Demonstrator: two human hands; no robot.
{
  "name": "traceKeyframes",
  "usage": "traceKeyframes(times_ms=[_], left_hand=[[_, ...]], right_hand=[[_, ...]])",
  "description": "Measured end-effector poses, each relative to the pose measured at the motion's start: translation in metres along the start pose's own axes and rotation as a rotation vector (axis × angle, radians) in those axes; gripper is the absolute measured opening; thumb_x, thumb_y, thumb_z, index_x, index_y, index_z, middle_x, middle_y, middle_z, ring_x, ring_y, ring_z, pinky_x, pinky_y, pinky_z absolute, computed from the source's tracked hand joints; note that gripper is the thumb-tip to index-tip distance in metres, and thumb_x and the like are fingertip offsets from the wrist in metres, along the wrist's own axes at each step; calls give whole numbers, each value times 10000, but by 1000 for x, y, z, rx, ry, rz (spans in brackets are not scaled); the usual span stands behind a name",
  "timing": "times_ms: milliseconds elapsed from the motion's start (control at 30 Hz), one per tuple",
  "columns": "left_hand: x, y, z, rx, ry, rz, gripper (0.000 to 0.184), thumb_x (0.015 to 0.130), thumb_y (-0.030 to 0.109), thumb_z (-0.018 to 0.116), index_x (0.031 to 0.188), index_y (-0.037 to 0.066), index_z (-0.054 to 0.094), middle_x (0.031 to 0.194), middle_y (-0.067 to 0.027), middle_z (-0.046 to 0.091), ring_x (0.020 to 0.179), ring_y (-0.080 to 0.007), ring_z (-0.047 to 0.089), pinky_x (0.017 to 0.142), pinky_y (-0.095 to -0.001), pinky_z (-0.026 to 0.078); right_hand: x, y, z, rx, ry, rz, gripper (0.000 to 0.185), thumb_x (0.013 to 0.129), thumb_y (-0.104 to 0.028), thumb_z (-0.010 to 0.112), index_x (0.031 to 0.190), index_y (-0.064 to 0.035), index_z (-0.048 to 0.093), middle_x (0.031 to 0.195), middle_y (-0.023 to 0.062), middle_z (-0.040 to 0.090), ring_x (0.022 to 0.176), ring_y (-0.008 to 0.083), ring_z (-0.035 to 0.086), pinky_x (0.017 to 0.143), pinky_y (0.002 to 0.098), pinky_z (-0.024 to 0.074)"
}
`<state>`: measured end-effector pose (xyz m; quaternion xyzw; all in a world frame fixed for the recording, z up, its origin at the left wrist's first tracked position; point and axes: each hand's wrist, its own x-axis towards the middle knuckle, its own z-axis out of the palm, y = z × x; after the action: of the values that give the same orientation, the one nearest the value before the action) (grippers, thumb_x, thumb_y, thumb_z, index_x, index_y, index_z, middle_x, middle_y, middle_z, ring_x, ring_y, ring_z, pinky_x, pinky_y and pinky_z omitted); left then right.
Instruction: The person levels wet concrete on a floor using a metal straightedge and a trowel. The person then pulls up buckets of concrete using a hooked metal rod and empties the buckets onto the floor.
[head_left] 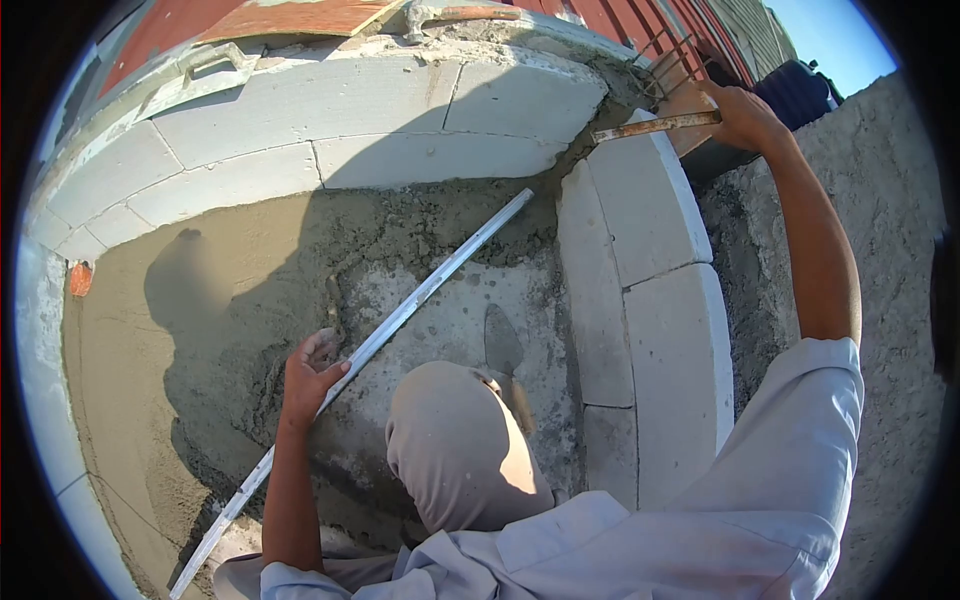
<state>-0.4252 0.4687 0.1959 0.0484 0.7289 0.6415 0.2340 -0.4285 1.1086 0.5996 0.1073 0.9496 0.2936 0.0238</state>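
Observation:
A long metal straightedge point(425, 290) lies diagonally across the wet mortar and the grey floor. My left hand point(312, 378) is at its left side, fingers apart and half bent, with the thumb touching the straightedge's edge. My forearm crosses over the lower part. My right hand point(742, 115) is raised at the upper right, closed around the end of a narrow, stained flat bar point(655, 126). The bar reaches left over the top of the white block wall point(650, 200); its exact kind is unclear. Beside my knee a trowel point(503, 340) rests on the floor.
White block walls point(330, 110) curve around the mortar bed point(230, 240). A hammer point(465, 14) and a float point(215, 68) lie on the far wall top. Rebar rods point(672, 62) stick out near the corner. Behind is a dark blue barrel point(795, 95). An orange piece point(80, 279) sits at left.

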Motion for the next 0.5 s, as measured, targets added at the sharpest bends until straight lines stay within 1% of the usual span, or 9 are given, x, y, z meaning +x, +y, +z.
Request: traceKeyframes(times_ms=[33, 133, 167, 200, 233, 300, 367, 467, 500], left_hand=[[0, 3, 0, 17, -7, -10, 705, 802, 125, 850, 1421, -39, 555, 1397, -223, 607, 1328, -346, 581, 1040, -455, 527], [-1, 8, -3, 62, -18, -24, 735, 812, 135, 838, 1443, -65, 518, 1444, -226, 574, 1357, -364, 555, 1070, -459, 519], [-1, 5, -3, 70, -21, -16, 732, 813, 134, 838, 1442, -65, 520, 1438, -228, 579, 1354, -364, 558, 1070, -457, 518], [-1, 3, -3, 79, -21, -8, 729, 814, 133, 837, 1440, -65, 522, 1433, -230, 583, 1351, -364, 562, 1071, -454, 517], [-2, -1, -3, 82, -18, -10, 711, 813, 139, 841, 1428, -53, 540, 1412, -225, 601, 1336, -351, 576, 1056, -451, 521], [-2, -4, -2, 88, 2, -3, 677, 811, 152, 850, 1402, -31, 576, 1369, -215, 637, 1306, -326, 606, 1027, -445, 528], [-3, -5, -2, 106, -1, -3, 675, 813, 154, 848, 1401, -35, 576, 1373, -215, 640, 1301, -332, 612, 1024, -441, 527], [-9, 12, -6, 174, -3, -18, 673, 823, 160, 847, 1399, -49, 571, 1382, -222, 638, 1297, -332, 620, 1032, -432, 522], [-11, 22, -10, 230, -2, -26, 672, 825, 158, 846, 1400, -53, 569, 1382, -221, 639, 1294, -332, 622, 1035, -432, 521]], right_hand=[[-5, -12, -8, 54, -109, 56, 956, 772, -162, 807, 1592, -89, 320, 1103, 281, 707, 1120, 440, 667, 955, 509, 527], [-9, -24, 16, 227, 39, 3, 985, 781, -193, 796, 1609, -72, 277, 1104, 297, 693, 1103, 435, 666, 960, 490, 520], [-9, -26, 12, 232, -194, 157, 1001, 796, -243, 790, 1613, -28, 254, 1136, 304, 682, 1108, 419, 662, 966, 474, 504], [-5, -19, 36, 259, 15, 80, 964, 800, -264, 795, 1587, -15, 299, 1140, 295, 684, 1106, 409, 664, 963, 469, 502], [3, -9, 79, 286, 226, -1, 929, 803, -286, 801, 1561, -2, 344, 1143, 286, 686, 1104, 399, 666, 959, 464, 500], [21, -16, 99, 403, 372, -3, 854, 799, -330, 823, 1483, 15, 445, 1170, 267, 690, 1121, 384, 667, 966, 460, 502], [42, -50, 87, 584, 225, 161, 776, 783, -374, 854, 1380, 22, 557, 1219, 247, 695, 1158, 373, 665, 985, 462, 511], [95, -96, 84, 665, 282, 124, 709, 764, -460, 881, 1234, 9, 634, 1234, 233, 683, 1183, 376, 646, 975, 442, 516], [113, -114, 82, 671, 334, 100, 697, 762, -454, 886, 1229, 0, 637, 1222, 230, 684, 1175, 375, 649, 974, 444, 517]])
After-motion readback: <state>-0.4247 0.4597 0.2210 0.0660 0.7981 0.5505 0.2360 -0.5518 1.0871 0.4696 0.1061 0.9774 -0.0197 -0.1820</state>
